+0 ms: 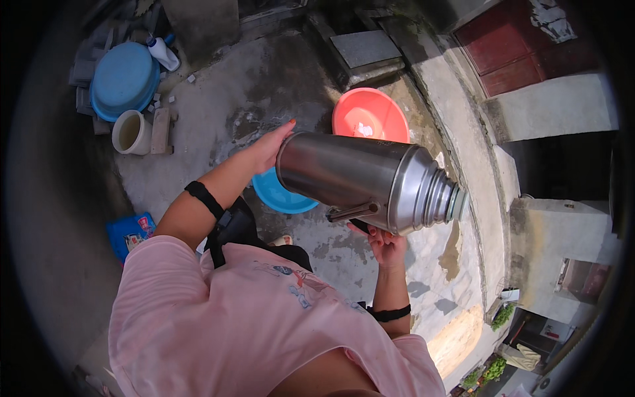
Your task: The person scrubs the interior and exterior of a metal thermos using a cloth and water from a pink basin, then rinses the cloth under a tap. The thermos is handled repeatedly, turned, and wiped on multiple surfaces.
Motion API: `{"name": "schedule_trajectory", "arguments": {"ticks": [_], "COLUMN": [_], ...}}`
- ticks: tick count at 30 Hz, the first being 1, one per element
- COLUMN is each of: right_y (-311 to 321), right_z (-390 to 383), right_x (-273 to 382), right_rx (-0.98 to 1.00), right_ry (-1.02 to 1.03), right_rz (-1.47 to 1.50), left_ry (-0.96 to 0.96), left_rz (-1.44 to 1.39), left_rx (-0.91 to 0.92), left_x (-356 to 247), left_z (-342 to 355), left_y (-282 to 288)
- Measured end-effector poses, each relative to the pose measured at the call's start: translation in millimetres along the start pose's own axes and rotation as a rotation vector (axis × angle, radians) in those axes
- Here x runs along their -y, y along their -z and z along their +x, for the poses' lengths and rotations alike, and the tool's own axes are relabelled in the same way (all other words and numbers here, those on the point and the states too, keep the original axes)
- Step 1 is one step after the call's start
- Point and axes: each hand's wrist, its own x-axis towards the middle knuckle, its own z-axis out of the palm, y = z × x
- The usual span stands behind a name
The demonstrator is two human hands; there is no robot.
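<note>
A large metal thermos flask (pixel 340 169) lies nearly level in front of me, its stepped neck and mouth pointing right. My left hand (pixel 272 145) grips the flask's base end, with the thumb along the rim and the other fingers hidden behind it. Under the shoulder, beside the side handle (pixel 357 212), my right hand (pixel 387 245) holds the flask with curled fingers, partly covered by its body. A light blue basin (pixel 284 197) stands on the ground below the flask. Beyond the flask sits a pink-red basin (pixel 367 109) with a small white patch inside.
At the far left, a big blue tub (pixel 124 78) leans near a white bottle (pixel 163 54), a cream bucket (pixel 131 132) and blocks. A blue package (pixel 129 233) lies by my left elbow. The concrete ground (pixel 225 99) has wet patches; a raised kerb (pixel 473 145) runs along the right.
</note>
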Motion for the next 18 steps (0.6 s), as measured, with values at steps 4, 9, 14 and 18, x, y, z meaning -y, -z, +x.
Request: {"name": "schedule_trajectory", "arguments": {"ticks": [4,9,14,18], "right_y": [-41.7,-92.2,-104.0,-111.7], "right_z": [60.8,153.2,249.1,309.1], "right_x": [-6.8,-30.5,-91.4,-131.8], "right_rx": [0.084,0.126,0.021,0.109], "right_ry": [-0.005,-0.145,-0.087,-0.211], "right_rz": [-0.048,-0.36,-1.38,-1.145], "left_ry": [-0.094,-0.282,-0.44,-0.555], "left_rz": [0.078,0.176,0.212,0.187], "left_rx": [-0.029,-0.219,-0.29,-0.336], "left_x": [-54.0,-160.4,-269.7,-330.4], "left_z": [9.2,31.3,37.4,29.7], "left_y": [36.0,122.1,206.9,241.8]}}
